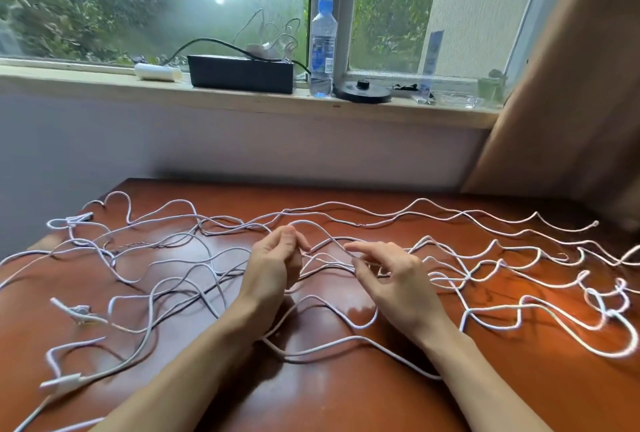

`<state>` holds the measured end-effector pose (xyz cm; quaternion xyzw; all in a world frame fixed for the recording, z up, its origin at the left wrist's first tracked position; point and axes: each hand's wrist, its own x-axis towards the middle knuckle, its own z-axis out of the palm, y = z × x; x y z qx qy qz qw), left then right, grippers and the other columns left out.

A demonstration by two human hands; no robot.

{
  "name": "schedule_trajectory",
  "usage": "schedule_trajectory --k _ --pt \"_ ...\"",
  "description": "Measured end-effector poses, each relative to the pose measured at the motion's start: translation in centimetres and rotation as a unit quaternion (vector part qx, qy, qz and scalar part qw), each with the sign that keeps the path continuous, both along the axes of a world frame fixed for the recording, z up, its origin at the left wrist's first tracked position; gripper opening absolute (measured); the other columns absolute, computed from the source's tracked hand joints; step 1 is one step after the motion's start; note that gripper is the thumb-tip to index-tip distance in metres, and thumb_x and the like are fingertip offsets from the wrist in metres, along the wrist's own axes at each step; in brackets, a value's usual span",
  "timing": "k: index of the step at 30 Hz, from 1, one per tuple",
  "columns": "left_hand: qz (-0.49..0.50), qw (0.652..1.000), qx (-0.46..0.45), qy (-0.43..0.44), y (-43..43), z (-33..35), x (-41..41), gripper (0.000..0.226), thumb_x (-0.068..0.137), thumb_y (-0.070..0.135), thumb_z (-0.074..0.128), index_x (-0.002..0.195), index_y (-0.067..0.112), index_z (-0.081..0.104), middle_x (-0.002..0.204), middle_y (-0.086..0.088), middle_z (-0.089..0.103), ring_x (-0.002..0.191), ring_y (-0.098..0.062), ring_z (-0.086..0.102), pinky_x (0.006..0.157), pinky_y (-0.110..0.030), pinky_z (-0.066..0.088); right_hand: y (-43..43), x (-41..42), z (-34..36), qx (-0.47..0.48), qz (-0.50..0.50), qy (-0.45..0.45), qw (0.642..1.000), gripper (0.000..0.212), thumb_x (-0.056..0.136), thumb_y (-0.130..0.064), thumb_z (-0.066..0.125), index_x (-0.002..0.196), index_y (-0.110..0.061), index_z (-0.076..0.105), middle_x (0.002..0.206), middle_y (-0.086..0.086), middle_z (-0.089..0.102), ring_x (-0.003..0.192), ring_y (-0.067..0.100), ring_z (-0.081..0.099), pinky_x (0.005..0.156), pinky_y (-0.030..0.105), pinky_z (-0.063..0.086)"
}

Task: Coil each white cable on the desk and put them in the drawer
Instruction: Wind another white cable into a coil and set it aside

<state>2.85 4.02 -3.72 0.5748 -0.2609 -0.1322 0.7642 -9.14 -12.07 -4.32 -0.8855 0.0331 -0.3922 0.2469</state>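
White cables (346,204): thin, slack, uncoiled; sprawled in wavy, crossing loops over nearly the whole reddish-brown desk (329,397), with plugs (60,384) lying toward the left.
Hard to make out: strands ran off both side edges; mid-desk tangle too crossed to separate one cable from another; some strands passed under the forearms.
Left hand (273,265): fingers (294,234) curled to the thumb, pinching a strand.
Right hand (394,279): fingers (360,248) half bent, touching strands; grip could not be told.
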Motion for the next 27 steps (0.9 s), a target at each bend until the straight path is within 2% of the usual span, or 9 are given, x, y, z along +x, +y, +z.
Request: schedule_trajectory --k 6,10,12,16,19,21,23,25,27 --pt "-0.057 0.976 -0.12 0.174 0.7 0.8 1.1 0.035 0.108 0.026 0.033 0.093 0.007 0.058 0.046 0.001 0.022 0.04 -0.011 0.015 0.044 -0.023 0.012 0.0 -0.5 0.4 0.057 -0.003 0.008 0.998 0.01 0.092 -0.026 0.063 0.096 -0.032 0.07 0.076 -0.012 0.066 0.076 0.013 0.063 0.074 0.03 0.051" --pt "-0.101 0.943 -0.16 0.273 1.1 1.7 0.5 0.033 0.101 0.028 0.043 0.083 0.008 0.062 0.046 0.001 0.024 0.041 -0.013 0.02 0.043 -0.023 0.018 0.0 -0.4 0.2 0.059 -0.006 0.02 0.998 0.009 0.095 -0.022 0.066 0.092 -0.03 0.069 0.082 -0.018 0.067 0.075 0.011 0.064 0.067 0.026 0.049" --pt "-0.129 0.923 -0.181 0.314 1.3 2.0 0.1 0.034 0.097 0.03 0.047 0.082 0.007 0.067 0.048 0.0 0.027 0.044 -0.014 0.023 0.048 -0.026 0.021 0.1 -0.2 0.0 0.029 0.002 0.029 0.999 0.008 0.095 -0.035 0.063 0.094 -0.032 0.071 0.087 -0.021 0.066 0.074 0.01 0.063 0.069 0.029 0.051" --pt "-0.173 0.889 -0.23 0.355 1.2 2.2 0.2 0.034 0.101 0.026 0.043 0.094 0.004 0.069 0.055 -0.001 0.037 0.051 -0.016 0.031 0.053 -0.029 0.032 0.2 0.1 -0.2 -0.024 0.015 0.05 0.998 0.023 0.093 -0.053 0.056 0.102 -0.038 0.07 0.087 -0.026 0.061 0.074 0.006 0.063 0.068 0.038 0.054" --pt "-0.172 0.881 -0.257 0.358 1.3 2.1 0.8 0.032 0.107 0.028 0.041 0.102 0.009 0.065 0.062 0.0 0.041 0.053 -0.015 0.038 0.053 -0.026 0.041 0.8 0.1 0.0 -0.006 0.049 0.076 0.996 0.026 0.092 -0.059 0.056 0.107 -0.043 0.07 0.082 -0.015 0.063 0.07 0.011 0.062 0.066 0.04 0.053" --pt "-0.166 0.883 -0.264 0.351 1.2 2.2 1.0 0.029 0.106 0.03 0.04 0.103 0.012 0.063 0.065 0.0 0.043 0.053 -0.013 0.039 0.053 -0.023 0.043 1.4 -0.1 0.3 0.015 0.082 0.089 0.993 0.022 0.091 -0.054 0.061 0.106 -0.043 0.073 0.079 -0.012 0.062 0.065 0.012 0.059 0.065 0.035 0.051" --pt "-0.159 0.889 -0.261 0.34 1.1 2.2 0.9 0.026 0.105 0.03 0.041 0.106 0.013 0.061 0.064 0.001 0.041 0.052 -0.011 0.034 0.05 -0.02 0.034 2.1 -0.2 0.5 0.016 0.106 0.094 0.99 0.015 0.09 -0.04 0.067 0.101 -0.04 0.077 0.077 -0.015 0.061 0.061 0.011 0.054 0.062 0.023 0.045" --pt "-0.155 0.895 -0.257 0.331 1.2 2.2 1.0 0.03 0.105 0.033 0.042 0.114 0.012 0.062 0.064 0.0 0.036 0.055 -0.012 0.026 0.056 -0.023 0.024 2.7 -0.3 0.6 0.018 0.125 0.089 0.988 0.021 0.088 -0.021 0.07 0.099 -0.035 0.08 0.076 -0.02 0.06 0.06 0.01 0.053 0.062 0.016 0.041" --pt "-0.153 0.894 -0.257 0.334 1.4 2.3 1.2 0.042 0.104 0.038 0.042 0.126 0.007 0.059 0.065 -0.002 0.036 0.059 -0.014 0.024 0.061 -0.027 0.02 3.0 -0.4 0.9 0.026 0.136 0.075 0.987 0.028 0.086 -0.011 0.068 0.1 -0.032 0.081 0.078 -0.019 0.061 0.061 0.01 0.052 0.062 0.014 0.04"
